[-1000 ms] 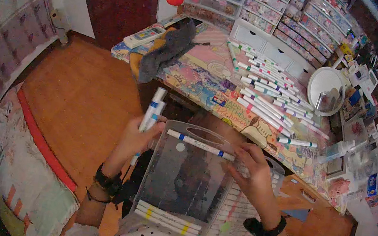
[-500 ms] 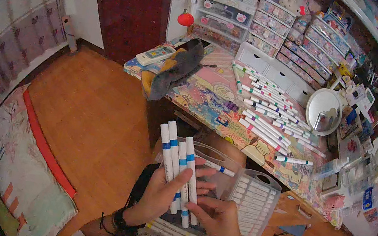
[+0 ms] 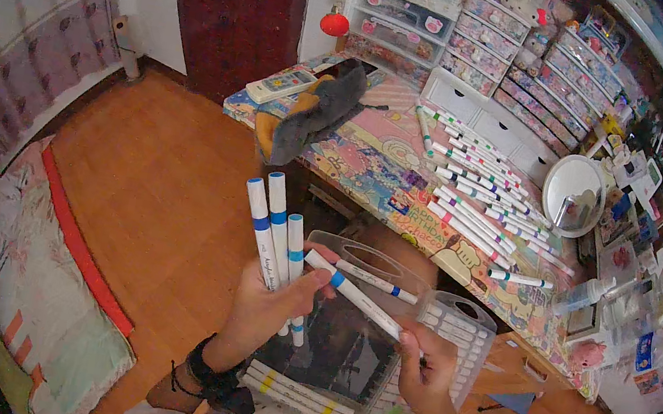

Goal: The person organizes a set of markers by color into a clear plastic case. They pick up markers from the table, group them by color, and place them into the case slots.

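My left hand (image 3: 269, 289) is closed round several white markers with blue bands (image 3: 276, 228), which stick up in a fan. A single white marker with a blue band (image 3: 360, 298) slants between my hands. Its upper end meets my left thumb, and my right hand (image 3: 427, 368) pinches the lower end. Beneath both hands an open clear plastic case (image 3: 342, 354) rests over my lap. Inside it, yellow-banded markers (image 3: 300, 395) lie along the near side, and a blue-banded marker (image 3: 378, 281) lies across the far side. Its right part carries a white chart of rows (image 3: 449, 345).
Ahead is a desk with a colourful patterned cover (image 3: 355, 171). Many loose markers (image 3: 484, 189) are spread over it, beside a round white mirror (image 3: 574, 195). A grey cloth item (image 3: 321, 113) overhangs its left edge. Small drawer units (image 3: 486, 40) stand behind; a bed (image 3: 57, 275) is at left.
One marker has come away from the bunch and is now slanted between both hands. The rest of the bunch has shifted up and left with my left hand; my right hand moved right.
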The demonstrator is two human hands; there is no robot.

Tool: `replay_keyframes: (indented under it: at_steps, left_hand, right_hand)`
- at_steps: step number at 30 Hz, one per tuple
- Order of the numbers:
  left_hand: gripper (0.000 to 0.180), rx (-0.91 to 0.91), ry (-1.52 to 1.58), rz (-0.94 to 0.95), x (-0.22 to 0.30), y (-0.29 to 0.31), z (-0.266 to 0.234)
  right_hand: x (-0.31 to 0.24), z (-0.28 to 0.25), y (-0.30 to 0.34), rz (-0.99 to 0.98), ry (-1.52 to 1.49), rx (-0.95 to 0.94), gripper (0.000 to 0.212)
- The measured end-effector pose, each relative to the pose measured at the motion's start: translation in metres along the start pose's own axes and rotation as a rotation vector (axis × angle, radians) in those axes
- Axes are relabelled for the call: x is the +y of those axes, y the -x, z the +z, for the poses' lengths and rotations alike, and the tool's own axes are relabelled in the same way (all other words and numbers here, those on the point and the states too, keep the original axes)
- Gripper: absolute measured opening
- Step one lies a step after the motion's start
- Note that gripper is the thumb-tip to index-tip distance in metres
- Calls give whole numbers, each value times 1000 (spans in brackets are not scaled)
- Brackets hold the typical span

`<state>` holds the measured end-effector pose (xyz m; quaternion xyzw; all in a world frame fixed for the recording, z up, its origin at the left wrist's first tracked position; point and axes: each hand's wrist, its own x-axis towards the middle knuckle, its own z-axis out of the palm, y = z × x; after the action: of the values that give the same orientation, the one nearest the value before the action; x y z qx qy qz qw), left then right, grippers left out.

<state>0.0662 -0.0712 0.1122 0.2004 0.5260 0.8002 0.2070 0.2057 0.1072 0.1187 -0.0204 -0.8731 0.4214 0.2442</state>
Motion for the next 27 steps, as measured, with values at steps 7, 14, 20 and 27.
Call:
replay_keyframes:
  at_steps: [7, 14, 20, 27]
  left_hand:
    - [33, -177, 146, -84, -8, -10, -7]
    - [42, -284, 332, -121, -31, -15, 6]
    - [47, -287, 330, -146, -29, -10, 11]
    - [37, -205, 95, -211, -25, -5, 9]
  right_hand:
    - [-4, -7, -7, 131, -28, -207, 22]
    - [-14, 17, -11, 375, -548, -209, 15]
    - [13, 36, -17, 397, -750, -285, 12]
    - [-1, 30, -23, 397, -546, -264, 16]
